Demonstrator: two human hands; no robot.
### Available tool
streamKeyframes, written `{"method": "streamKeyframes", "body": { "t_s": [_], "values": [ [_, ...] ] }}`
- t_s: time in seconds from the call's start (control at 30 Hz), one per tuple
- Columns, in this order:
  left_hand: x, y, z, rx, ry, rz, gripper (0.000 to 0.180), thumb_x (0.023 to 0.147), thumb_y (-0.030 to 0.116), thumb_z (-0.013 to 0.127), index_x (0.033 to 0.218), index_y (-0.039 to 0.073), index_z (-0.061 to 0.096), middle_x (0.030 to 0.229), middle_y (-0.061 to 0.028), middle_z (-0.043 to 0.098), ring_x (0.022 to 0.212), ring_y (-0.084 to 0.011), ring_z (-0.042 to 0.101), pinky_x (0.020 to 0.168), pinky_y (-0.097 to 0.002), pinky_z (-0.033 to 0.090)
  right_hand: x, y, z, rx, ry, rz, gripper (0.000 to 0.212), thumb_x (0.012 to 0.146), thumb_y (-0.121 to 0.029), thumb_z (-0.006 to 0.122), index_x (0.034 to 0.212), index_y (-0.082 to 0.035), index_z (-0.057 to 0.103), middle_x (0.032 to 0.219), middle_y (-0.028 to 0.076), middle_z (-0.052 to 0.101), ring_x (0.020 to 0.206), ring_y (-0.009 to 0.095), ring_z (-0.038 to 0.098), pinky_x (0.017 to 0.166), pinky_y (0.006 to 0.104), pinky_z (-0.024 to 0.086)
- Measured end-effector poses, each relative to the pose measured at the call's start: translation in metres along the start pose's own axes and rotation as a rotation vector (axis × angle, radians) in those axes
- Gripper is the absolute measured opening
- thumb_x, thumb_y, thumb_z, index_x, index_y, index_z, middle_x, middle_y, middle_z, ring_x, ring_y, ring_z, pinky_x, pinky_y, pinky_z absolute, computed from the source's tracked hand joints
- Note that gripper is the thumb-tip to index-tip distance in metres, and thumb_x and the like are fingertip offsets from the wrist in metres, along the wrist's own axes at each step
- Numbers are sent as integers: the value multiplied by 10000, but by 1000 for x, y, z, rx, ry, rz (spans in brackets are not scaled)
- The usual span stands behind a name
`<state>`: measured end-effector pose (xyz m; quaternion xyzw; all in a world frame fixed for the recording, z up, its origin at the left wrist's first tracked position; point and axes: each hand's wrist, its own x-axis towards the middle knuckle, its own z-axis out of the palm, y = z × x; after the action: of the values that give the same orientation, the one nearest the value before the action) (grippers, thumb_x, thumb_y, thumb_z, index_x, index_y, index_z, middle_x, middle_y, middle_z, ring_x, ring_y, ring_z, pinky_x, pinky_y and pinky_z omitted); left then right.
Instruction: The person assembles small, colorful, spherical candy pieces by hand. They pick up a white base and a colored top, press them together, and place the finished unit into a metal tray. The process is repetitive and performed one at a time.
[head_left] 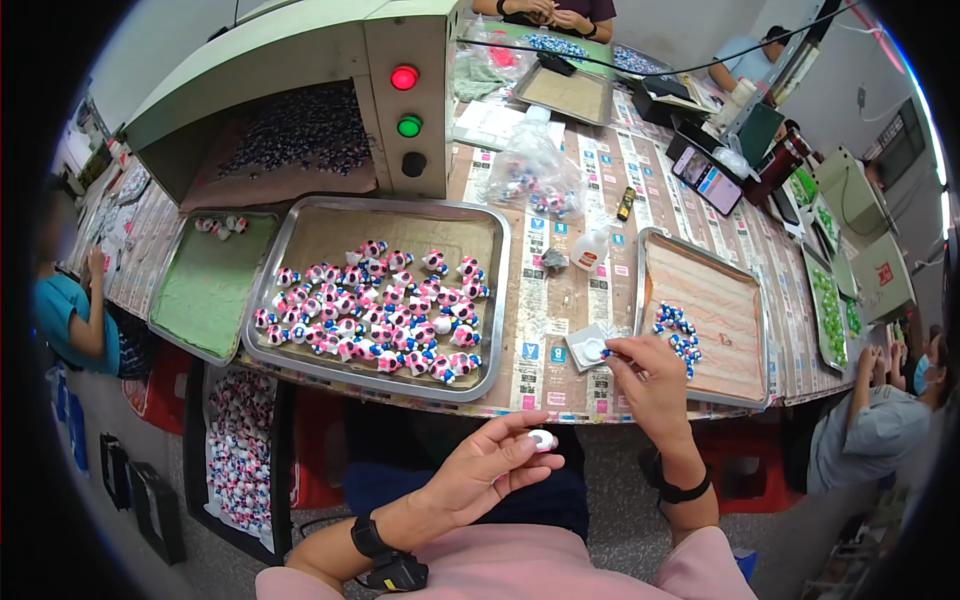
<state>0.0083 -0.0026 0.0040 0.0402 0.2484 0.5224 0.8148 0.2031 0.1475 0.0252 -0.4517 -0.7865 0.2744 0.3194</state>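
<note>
My left hand (490, 460) is raised in front of my body, thumb and fingers closed on a small white figurine head (542, 439) with a touch of pink. My right hand (652, 388) pinches a small blue piece (606, 353) over a small square white dish (588, 348) near the table's front edge. Right of that dish, several small blue, white and red figurine bodies (678, 338) lie on a tray (715, 330) lined with pinkish cloth. Left of my hands, a large metal tray (490, 300) bears many pink, white and blue figurines (375, 310).
A machine (408, 40) with a tunnel opening stands at the back left, beside a green-lined tray (205, 285). A white glue bottle (590, 250), a plastic bag (540, 165) and a phone (705, 180) sit farther back. A crate (240, 450) of figurines is below left. People work around the table.
</note>
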Motion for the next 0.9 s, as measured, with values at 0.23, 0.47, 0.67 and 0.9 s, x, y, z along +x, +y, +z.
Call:
{"method": "streamKeyframes", "body": {
  "t_s": [0.23,0.47,0.67,0.9],
  "values": [
    [-1,-4,-5,33,40,32,346,975,106,533,1308,19,500,1161,-89,591,1055,-204,633,880,-259,559,14,10,15,-212,-38,-192,121,790,1,681,908,-14,703,829,102,636,762,254,610,682,333,477],
    [1,-5,-13,70,-17,46,365,982,123,531,1332,26,491,1104,-58,596,983,-134,630,801,-220,556,13,8,10,-216,-22,-204,109,786,-20,683,894,-17,697,828,113,633,781,288,609,693,369,473],
    [6,-6,-7,58,31,76,392,977,119,538,1355,32,477,1091,-42,599,985,-120,620,788,-211,553,-2,-25,1,34,-81,-111,162,788,0,689,948,-21,707,846,105,650,748,215,630,651,304,492],
    [10,-8,-7,44,48,104,368,945,84,579,1305,43,511,1094,-57,610,991,-144,614,774,-234,541,-34,-50,5,381,-257,-43,198,807,-15,717,1004,-36,721,900,95,677,744,138,634,644,242,499]
  ]
}}
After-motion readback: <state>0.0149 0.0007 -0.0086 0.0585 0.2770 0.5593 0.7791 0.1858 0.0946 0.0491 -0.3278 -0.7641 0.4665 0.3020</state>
